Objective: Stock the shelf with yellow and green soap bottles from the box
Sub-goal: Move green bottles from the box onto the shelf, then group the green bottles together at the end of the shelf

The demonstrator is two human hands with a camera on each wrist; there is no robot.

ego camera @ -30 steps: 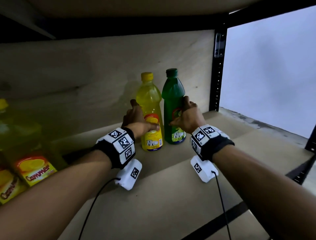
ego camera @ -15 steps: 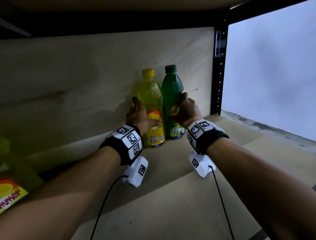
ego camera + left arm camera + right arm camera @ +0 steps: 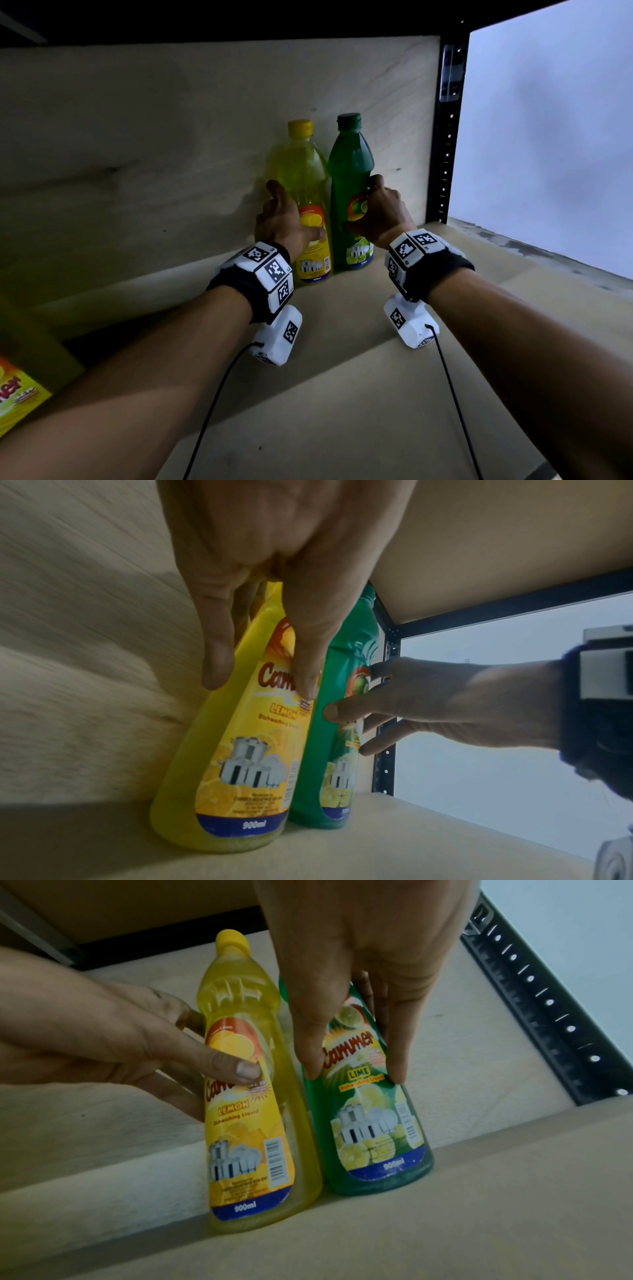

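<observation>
A yellow lemon soap bottle [image 3: 305, 164] and a green lime soap bottle [image 3: 349, 161] stand upright side by side on the shelf board [image 3: 342, 394], close against the wooden back panel. My left hand [image 3: 294, 212] holds the yellow bottle [image 3: 240, 1150] at its waist, thumb on the label and fingers behind it. My right hand [image 3: 363, 205] holds the green bottle [image 3: 373, 1137] the same way, its thumb and a finger on the label in the right wrist view. The left wrist view has both bottle bases [image 3: 246, 764] flat on the board.
A black perforated shelf upright [image 3: 447, 137] rises just right of the green bottle, with a white wall beyond it. The upper shelf hangs low over the bottle caps. At the lower left edge, the label of another yellow bottle [image 3: 17, 394] shows.
Both hands slid their bottles farther back until they stand by the back panel. The bottles at the lower left have mostly passed out of view.
</observation>
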